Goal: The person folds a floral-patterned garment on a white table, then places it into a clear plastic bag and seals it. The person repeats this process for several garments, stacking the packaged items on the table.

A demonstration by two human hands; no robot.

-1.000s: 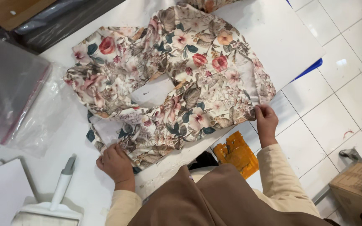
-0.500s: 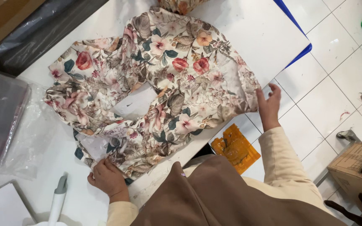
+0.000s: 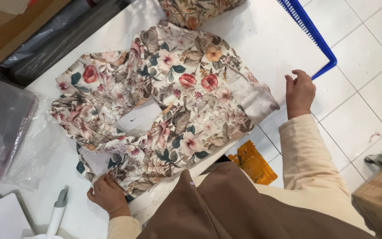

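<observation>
A floral fabric piece (image 3: 169, 106), cream with red and peach flowers and green leaves, lies spread on the white table (image 3: 261, 40). A white paper tag (image 3: 139, 119) shows at its middle opening. My left hand (image 3: 108, 194) pinches the fabric's near left edge. My right hand (image 3: 299, 91) hovers off the fabric's right side, fingers loosely curled, holding nothing.
A clear plastic bag (image 3: 9, 137) lies at the left. A grey-and-white tool handle (image 3: 57, 210) rests near the front edge. A blue basket rim (image 3: 315, 35) hangs off the table's right. More floral fabric (image 3: 195, 11) sits at the top. An orange packet (image 3: 253, 161) lies on the tiled floor.
My right hand let go of the fabric's right edge and lifted away to the right. The left hand keeps its grip on the near edge.
</observation>
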